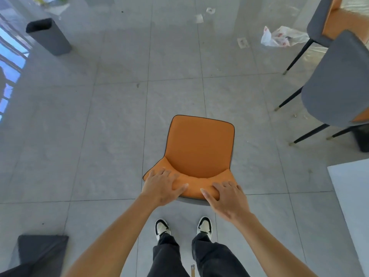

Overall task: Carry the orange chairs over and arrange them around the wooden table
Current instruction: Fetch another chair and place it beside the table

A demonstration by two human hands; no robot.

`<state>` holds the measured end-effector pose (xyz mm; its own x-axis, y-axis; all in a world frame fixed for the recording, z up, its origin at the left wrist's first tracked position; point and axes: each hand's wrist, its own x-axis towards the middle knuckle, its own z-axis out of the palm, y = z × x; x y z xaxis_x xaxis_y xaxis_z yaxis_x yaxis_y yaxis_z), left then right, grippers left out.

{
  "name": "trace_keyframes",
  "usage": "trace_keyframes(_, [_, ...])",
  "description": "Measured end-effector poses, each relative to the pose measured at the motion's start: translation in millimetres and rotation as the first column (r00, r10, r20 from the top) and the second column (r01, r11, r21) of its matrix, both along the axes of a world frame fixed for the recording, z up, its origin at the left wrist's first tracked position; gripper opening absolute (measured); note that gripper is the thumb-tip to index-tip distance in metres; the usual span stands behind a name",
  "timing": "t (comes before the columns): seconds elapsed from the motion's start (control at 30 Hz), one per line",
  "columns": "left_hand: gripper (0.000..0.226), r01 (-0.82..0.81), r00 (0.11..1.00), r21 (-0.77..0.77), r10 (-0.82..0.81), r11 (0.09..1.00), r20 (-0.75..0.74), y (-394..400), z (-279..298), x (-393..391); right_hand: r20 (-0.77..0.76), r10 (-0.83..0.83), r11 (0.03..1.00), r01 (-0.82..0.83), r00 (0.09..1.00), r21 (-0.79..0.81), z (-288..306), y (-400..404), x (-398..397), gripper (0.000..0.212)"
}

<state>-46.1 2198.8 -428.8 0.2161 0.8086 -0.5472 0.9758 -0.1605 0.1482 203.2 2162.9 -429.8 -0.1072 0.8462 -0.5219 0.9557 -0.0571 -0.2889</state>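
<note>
Grey tile floor (111, 120) is wide open ahead and left, with two more chairs (337, 90) crowding the right edge. I've got the left hand (161, 186) and right hand (227, 198) curled over the orange chair (199, 150) backrest top, seat pointing away, plastic bag (281, 37) littering the far floor.
</note>
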Motion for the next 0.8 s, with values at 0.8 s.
trace_keyframes(0.8, [0.064,-0.308,0.951,0.116,0.308,0.944,0.017,-107,3,-51,-0.058,0.212,0.970,-0.202,0.976,0.138,-11,-34,-61,0.064])
